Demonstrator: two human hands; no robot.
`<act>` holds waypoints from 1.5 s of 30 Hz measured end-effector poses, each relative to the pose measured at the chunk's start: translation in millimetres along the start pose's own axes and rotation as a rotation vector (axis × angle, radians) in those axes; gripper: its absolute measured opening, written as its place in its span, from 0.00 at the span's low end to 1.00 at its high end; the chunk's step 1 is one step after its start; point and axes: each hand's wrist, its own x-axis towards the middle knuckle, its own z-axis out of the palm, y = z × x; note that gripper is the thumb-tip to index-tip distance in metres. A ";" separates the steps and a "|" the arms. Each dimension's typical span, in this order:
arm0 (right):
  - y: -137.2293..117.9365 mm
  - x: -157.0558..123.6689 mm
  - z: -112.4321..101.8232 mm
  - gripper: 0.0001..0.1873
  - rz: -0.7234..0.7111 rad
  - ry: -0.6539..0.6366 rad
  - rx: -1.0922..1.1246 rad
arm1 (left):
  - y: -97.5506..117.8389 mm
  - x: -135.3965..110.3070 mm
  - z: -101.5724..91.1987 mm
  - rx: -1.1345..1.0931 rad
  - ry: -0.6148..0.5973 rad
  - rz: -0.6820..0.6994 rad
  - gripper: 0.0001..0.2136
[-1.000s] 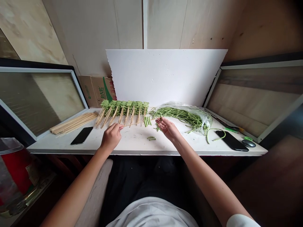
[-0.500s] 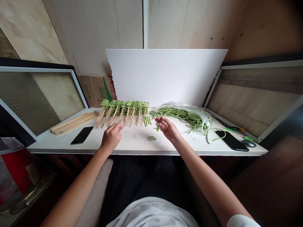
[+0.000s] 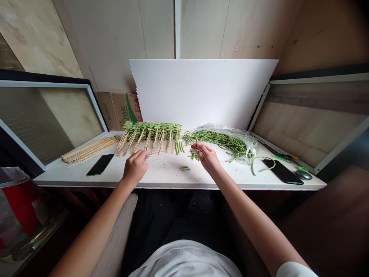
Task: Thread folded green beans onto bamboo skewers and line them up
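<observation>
My left hand [image 3: 136, 165] is closed round the blunt end of a thin bamboo skewer [image 3: 163, 151], which runs to the right above the table. Several short green bean pieces [image 3: 179, 147] are threaded side by side on it. At the skewer's other end, my right hand [image 3: 206, 154] pinches one more green bean piece [image 3: 196, 140] between thumb and fingers. Loose cut bean pieces [image 3: 185, 168] lie on the table below, and others [image 3: 194, 154] sit just beside my right hand. Behind my hands are stacked rows of finished bean skewers [image 3: 150, 131], their sticks pointing toward me.
Long green beans [image 3: 225, 140] spill from a clear plastic bag at the right. Bare skewers [image 3: 89, 151] and a phone [image 3: 100, 165] lie left. Another phone [image 3: 281, 172], a dark oval object [image 3: 303, 175] and scissors [image 3: 284, 155] lie right. A white board [image 3: 201, 92] stands behind.
My right hand has shifted slightly right and its fingers have curled in more around the bean piece by the skewer's tip. The left hand stays in place.
</observation>
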 end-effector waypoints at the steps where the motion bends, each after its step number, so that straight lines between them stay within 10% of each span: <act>1: 0.1 -0.3 0.2 0.19 -0.007 0.001 -0.010 | 0.2 0.2 -0.2 0.007 0.002 0.004 0.17; 24: -1.1 3.4 -2.9 0.16 0.204 -0.052 0.102 | 2.8 -0.4 1.5 -0.018 0.047 0.048 0.17; 45: 18.4 -8.9 7.2 0.19 0.060 0.020 -0.068 | 0.0 -2.3 1.2 0.043 0.035 0.028 0.18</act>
